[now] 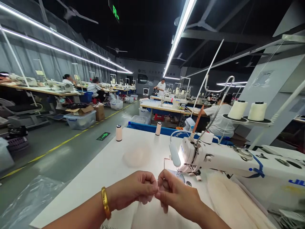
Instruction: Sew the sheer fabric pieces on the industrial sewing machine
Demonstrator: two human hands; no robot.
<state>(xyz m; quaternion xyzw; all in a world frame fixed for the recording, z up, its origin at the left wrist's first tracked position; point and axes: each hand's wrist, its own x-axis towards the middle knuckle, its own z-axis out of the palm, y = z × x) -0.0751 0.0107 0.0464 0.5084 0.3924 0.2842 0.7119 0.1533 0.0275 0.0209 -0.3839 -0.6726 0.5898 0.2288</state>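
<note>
Left hand (135, 190), right hand (177, 195), fingertips pinched together, sewing machine (214, 157) behind

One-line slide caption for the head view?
Left hand and right hand meet fingertip to fingertip over white fabric before a white sewing machine in a workshop.

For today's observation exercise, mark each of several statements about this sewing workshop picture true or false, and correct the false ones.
1. Both hands meet in front of the sewing machine. True: left hand, right hand.
2. A gold bracelet is on the right wrist. False: the left wrist.
3. Two small thread spools stand on the white table. True.
4. The lamp on the machine is off. False: it glows.
</note>
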